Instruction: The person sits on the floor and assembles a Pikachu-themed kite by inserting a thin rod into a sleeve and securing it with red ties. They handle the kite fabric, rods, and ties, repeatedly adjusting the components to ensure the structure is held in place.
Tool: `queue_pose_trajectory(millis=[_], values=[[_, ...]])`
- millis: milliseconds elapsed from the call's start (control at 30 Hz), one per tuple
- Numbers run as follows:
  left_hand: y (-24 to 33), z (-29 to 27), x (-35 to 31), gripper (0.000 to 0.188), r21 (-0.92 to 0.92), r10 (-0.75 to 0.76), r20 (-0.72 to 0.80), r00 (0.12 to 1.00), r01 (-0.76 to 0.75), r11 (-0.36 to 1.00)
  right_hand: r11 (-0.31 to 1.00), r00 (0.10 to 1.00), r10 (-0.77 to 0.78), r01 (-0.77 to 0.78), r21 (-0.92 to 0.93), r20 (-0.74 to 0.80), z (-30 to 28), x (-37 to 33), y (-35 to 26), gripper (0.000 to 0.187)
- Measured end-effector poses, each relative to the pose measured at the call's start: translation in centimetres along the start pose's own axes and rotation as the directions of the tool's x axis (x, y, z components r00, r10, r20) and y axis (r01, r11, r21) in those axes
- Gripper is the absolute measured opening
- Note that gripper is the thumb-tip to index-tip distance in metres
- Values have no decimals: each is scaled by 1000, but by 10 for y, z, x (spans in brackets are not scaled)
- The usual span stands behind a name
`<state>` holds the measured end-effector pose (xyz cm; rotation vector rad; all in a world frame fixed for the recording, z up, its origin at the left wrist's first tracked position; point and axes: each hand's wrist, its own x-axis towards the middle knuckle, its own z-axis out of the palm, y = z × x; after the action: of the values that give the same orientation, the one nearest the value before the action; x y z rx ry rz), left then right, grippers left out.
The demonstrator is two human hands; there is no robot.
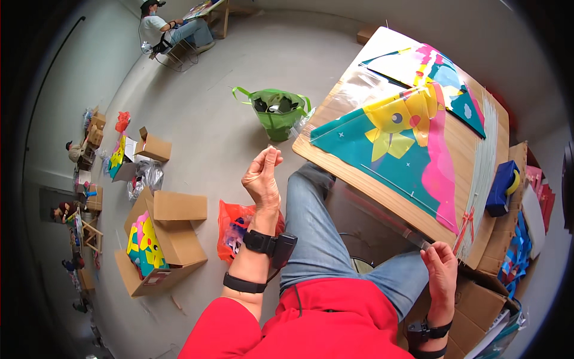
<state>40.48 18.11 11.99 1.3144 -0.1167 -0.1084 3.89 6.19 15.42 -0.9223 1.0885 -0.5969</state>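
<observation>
My left hand (pixel 263 176) is raised left of the wooden table (pixel 317 134), its thumb and fingers pinched together; whatever they may hold is too small to make out. Close to the table's near right corner, my right hand (pixel 441 266) pinches the end of a thin clear plastic strip (pixel 406 232), which runs leftward below the table edge. On the tabletop lies a triangular kite sail (pixel 353 140) in teal and pink with a yellow cartoon figure. Behind it, partly overlapped, is a second printed sail (pixel 469 110). Clear plastic film (pixel 371 84) lies beside them.
Pale thin rods (pixel 487 149) and red ties (pixel 466 230) lie along the table's right side, near a blue tape dispenser (pixel 501 191). A green bag (pixel 278 125), a red plastic bag (pixel 230 239) and an open carton (pixel 179 206) stand on the floor. Another person (pixel 160 29) sits far left.
</observation>
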Motion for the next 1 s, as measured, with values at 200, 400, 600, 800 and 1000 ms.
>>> queue_pose_trajectory(millis=[200,400,600,800,1000], values=[[-10,-8,5,11,-170,-363,151,920,386,907,1000,1000,0,0,4,-31,-5,7,6,10],[-22,-30,9,11,-251,-493,525,694,680,689,999,998,-17,20,51,-63,-26,39,25,12],[-35,-29,14,14,-21,-586,469,661,671,741,994,986,107,-103,39,-128,-44,68,39,15],[-46,0,12,19,19,-544,375,750,581,814,994,995,97,-99,-47,-32,-74,85,39,19],[-53,62,-28,15,156,-524,564,638,541,826,984,978,171,-177,-37,-122,-136,88,45,18]])
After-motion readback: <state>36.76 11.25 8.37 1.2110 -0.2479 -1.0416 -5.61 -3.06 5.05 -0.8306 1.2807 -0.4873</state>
